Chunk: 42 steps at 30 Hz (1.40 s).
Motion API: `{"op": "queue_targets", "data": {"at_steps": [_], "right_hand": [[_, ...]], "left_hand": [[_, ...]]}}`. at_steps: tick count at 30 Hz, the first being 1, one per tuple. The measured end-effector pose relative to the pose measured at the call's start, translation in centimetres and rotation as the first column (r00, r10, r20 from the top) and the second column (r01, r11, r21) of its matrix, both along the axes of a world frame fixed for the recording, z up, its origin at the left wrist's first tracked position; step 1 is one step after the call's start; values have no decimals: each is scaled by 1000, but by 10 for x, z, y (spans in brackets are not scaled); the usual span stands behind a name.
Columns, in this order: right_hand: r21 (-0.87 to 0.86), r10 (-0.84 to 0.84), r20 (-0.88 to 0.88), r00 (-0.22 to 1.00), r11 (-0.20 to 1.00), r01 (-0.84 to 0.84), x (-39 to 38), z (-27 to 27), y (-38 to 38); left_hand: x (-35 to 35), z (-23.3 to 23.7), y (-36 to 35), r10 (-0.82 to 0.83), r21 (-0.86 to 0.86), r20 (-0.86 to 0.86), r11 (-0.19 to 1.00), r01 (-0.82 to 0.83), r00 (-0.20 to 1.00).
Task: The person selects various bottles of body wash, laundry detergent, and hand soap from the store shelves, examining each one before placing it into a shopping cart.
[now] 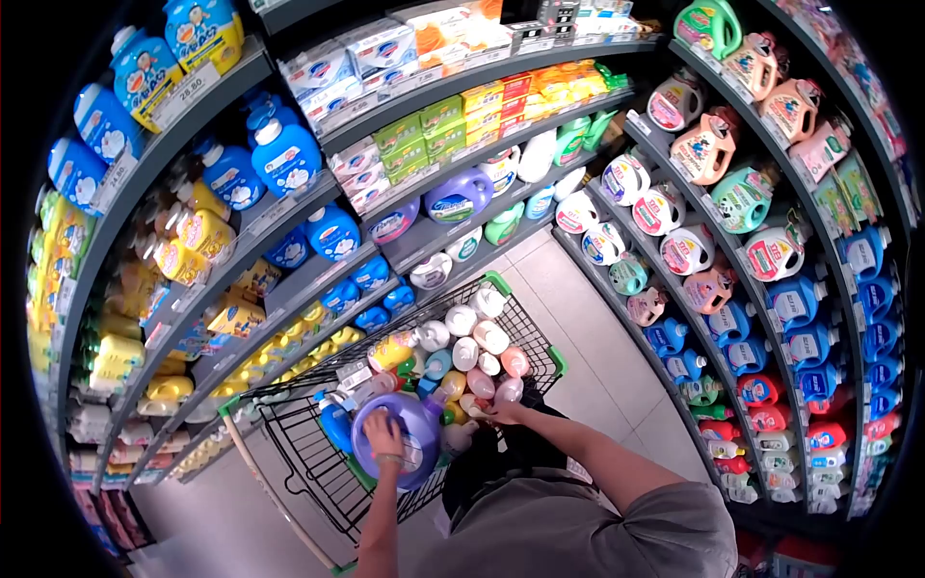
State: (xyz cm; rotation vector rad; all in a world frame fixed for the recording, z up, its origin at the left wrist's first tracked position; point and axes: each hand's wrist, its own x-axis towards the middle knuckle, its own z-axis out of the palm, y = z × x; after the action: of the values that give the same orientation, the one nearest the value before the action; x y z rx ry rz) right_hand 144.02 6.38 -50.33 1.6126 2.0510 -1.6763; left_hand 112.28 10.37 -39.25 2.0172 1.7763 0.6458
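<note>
A large purple detergent jug lies at the near side of a wire shopping cart. My left hand is on top of it, fingers bent around its upper part. My right hand is at the cart's near right, its fingers closed against a small pale bottle; they are partly hidden. Several white and pink pump-top bottles fill the far end of the cart. A yellow bottle lies left of them. A blue bottle stands beside the purple jug.
Shelves curve around the cart. Blue jugs and yellow packs are on the left, soap boxes at the back, detergent jugs on the right. Pale floor tiles lie between the cart and the right shelves.
</note>
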Motion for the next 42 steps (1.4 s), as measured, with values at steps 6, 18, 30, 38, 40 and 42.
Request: {"op": "queue_targets", "data": {"at_steps": [6, 18, 30, 38, 40, 42], "right_hand": [[405, 96, 141, 985, 903, -146, 70, 36, -25], [428, 211, 202, 956, 859, -280, 84, 47, -45], [372, 161, 281, 946, 891, -262, 111, 35, -103], [252, 48, 246, 968, 961, -112, 151, 41, -146], [253, 9, 238, 971, 965, -71, 160, 39, -160], [233, -6, 251, 968, 971, -54, 172, 42, -172]], "left_hand": [[11, -27, -92, -532, -465, 70, 731, 500, 844], [-11, -61, -169, -483, -662, -299, 726, 186, 823], [16, -60, -192, -515, -632, -331, 743, 219, 790], [49, -68, -200, -636, -635, -261, 679, 367, 726], [58, -71, -201, -676, -662, -244, 640, 390, 695], [72, -71, -198, -715, -685, -231, 601, 412, 660]]}}
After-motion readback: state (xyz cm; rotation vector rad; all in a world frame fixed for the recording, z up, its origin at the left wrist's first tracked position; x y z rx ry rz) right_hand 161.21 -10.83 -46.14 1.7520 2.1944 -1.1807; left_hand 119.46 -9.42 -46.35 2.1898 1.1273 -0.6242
